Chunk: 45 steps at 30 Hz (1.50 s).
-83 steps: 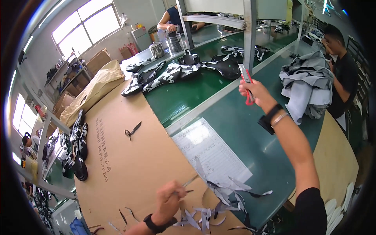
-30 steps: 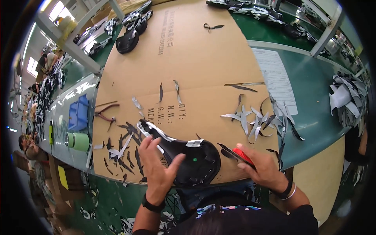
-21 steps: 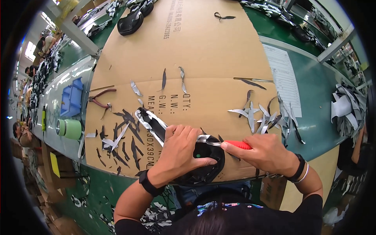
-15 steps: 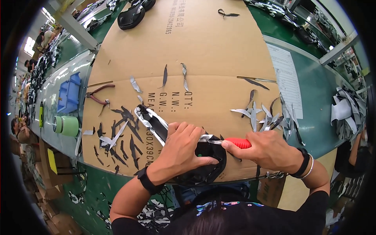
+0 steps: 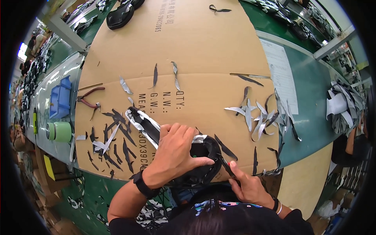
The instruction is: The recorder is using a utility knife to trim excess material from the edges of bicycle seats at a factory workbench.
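Observation:
A black saddle-shaped piece point(image 5: 204, 149) with white-and-black trim lies on a cardboard sheet point(image 5: 203, 51), its narrow nose point(image 5: 141, 120) pointing up-left. My left hand point(image 5: 176, 152) presses flat on its middle, fingers spread toward the wide end. My right hand point(image 5: 248, 188) sits at the near edge of the cardboard, closed on scissors with red handles. Their dark blades point(image 5: 226, 166) point up-left against the wide end's lower right rim. A black watch is on my left wrist.
Cut strips point(image 5: 258, 113) and dark offcuts point(image 5: 113, 137) litter the cardboard. Red-handled pliers point(image 5: 89, 96), a green tape roll point(image 5: 58, 131) and a blue bin point(image 5: 60, 98) lie left. A paper sheet point(image 5: 282, 74) and a fabric pile point(image 5: 342, 105) are right. More saddles point(image 5: 119, 15) sit top left.
My right hand dropped from beside the saddle to its near right rim, scissors now angled up-left. My left hand stays pressed on the saddle.

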Tool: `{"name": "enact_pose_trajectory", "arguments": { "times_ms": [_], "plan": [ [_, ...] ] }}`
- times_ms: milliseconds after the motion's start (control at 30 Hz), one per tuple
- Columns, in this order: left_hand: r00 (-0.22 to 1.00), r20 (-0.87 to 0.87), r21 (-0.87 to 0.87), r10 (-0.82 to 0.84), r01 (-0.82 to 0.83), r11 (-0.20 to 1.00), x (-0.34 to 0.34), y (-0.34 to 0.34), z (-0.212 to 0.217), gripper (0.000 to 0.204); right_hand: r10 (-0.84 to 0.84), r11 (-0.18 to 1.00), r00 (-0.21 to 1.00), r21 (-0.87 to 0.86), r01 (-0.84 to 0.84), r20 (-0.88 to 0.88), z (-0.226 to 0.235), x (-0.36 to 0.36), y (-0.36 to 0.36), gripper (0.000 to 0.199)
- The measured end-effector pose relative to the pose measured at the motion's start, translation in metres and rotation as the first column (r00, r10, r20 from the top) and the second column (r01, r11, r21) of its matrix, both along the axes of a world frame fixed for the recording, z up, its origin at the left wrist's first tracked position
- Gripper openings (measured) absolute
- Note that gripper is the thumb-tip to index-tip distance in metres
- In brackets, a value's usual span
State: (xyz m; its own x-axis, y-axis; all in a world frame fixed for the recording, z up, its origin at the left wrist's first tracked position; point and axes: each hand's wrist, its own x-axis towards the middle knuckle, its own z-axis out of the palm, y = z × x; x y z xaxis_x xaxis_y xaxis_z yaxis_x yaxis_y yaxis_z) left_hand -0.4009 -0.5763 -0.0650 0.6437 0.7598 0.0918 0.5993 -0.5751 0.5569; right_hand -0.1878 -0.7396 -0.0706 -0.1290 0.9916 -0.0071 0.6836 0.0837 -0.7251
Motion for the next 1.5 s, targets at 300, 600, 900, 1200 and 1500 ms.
{"name": "enact_pose_trajectory", "arguments": {
  "times_ms": [300, 600, 900, 1200, 1500],
  "plan": [
    [0.985, -0.149, 0.065, 0.087, -0.078, 0.995, 0.01, -0.033, 0.028, 0.061, -0.02, 0.962, 0.997, 0.269, 0.038, -0.069, 0.031, -0.02, 0.067, 0.066],
    [0.981, -0.153, 0.094, 0.12, -0.106, 0.99, 0.008, -0.041, 0.029, 0.056, 0.085, 0.934, 0.991, 0.337, -0.117, 0.107, 0.016, -0.04, 0.091, 0.059],
    [0.979, -0.018, -0.005, 0.202, -0.202, 0.979, 0.0, -0.035, 0.004, 0.055, -0.256, 0.823, 0.744, -0.543, -0.168, -0.617, 0.047, -0.012, 0.091, 0.042],
    [0.902, 0.127, -0.118, 0.413, -0.399, 0.909, 0.011, -0.068, 0.014, 0.017, 0.259, 0.961, 0.922, 0.174, -0.215, -0.288, 0.019, -0.028, 0.086, 0.048],
    [0.888, 0.214, -0.274, 0.407, -0.345, 0.898, -0.002, -0.071, 0.013, 0.013, 0.458, 0.879, 0.858, 0.022, -0.476, 0.233, 0.06, 0.027, 0.101, 0.064]
  ]
}}
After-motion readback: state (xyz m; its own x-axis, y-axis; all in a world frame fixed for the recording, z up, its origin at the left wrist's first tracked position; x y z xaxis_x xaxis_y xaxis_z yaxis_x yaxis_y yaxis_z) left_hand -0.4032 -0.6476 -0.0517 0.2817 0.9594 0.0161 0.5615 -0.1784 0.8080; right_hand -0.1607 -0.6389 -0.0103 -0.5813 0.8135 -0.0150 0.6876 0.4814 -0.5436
